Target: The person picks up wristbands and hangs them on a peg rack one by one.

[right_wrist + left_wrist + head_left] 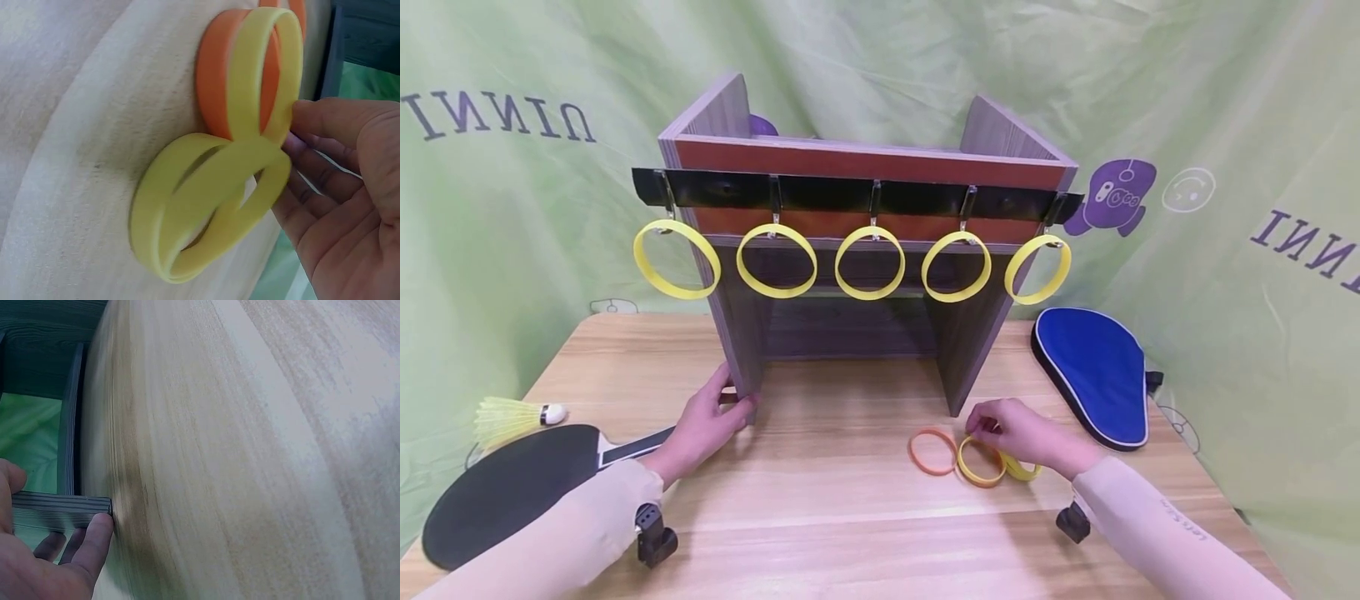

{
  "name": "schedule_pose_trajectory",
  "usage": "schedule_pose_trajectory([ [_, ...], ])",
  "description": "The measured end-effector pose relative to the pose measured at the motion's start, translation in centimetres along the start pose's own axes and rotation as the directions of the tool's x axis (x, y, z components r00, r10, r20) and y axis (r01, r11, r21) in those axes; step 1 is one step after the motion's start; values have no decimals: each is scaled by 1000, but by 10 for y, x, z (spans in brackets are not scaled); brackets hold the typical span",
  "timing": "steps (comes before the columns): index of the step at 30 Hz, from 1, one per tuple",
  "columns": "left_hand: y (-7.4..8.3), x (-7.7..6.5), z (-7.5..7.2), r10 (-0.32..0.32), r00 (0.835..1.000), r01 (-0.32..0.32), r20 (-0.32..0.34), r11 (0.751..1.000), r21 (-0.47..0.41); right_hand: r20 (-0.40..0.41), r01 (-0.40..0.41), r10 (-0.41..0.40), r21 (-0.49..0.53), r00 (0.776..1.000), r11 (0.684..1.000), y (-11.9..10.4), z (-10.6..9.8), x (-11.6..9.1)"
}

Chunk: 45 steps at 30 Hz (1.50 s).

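My left hand (706,423) grips the lower front edge of the left side panel (735,354) of a small wooden shelf. In the left wrist view its thumb and fingers lie on either side of that panel end (62,503). Right of the shelf, my right hand (1018,432) pinches a yellow silicone wristband (242,81) between thumb and fingers. Behind this band, an orange wristband (214,69) overlaps it in the right wrist view. More yellow wristbands (147,212) lie just below the fingers. Another orange wristband (934,431) lies flat to the left.
Several yellow wristbands (711,265) hang from hooks on a black strip (827,192) across the shelf's front. A black table tennis bat (520,475) and a yellow shuttlecock (508,419) lie at left. On the right is a blue bat case (1093,375). Green curtains surround the table.
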<state>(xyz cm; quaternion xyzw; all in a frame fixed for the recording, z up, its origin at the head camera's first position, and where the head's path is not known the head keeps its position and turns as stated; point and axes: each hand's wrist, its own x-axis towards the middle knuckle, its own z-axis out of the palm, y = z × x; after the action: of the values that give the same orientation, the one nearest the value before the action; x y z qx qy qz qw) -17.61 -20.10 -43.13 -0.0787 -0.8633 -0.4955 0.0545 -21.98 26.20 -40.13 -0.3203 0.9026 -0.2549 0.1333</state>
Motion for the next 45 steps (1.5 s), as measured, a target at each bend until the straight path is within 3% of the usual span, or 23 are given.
schedule_pose_trajectory([
  [9, 3, 0, 1, 3, 1000, -3, 4, 1000, -6, -19, 50, -53, -107, 998, 993, 2, 3, -1],
  [14, 4, 1, 1, -7, 1000, 7, 6, 1000, -8, -25, 66, -69, -111, 997, 992, 2, -1, -2],
  [31, 1, -1, 1, 4, 1000, -4, -7, 1000, 7, -26, 61, -59, 61, 998, 996, -10, -11, -5],
  [38, 1, -2, 0, -18, 1000, 18, 4, 1000, -9, -9, 84, -84, 110, 996, 990, -32, -13, -4],
  [42, 1, -2, 0, -24, 1000, 24, 7, 1000, -14, 1, 102, -105, 212, 995, 972, -48, -9, 1],
  [45, 0, -2, 1, -23, 1000, 23, 5, 1000, -17, 16, 80, -91, 341, 996, 936, -60, -3, 6],
])
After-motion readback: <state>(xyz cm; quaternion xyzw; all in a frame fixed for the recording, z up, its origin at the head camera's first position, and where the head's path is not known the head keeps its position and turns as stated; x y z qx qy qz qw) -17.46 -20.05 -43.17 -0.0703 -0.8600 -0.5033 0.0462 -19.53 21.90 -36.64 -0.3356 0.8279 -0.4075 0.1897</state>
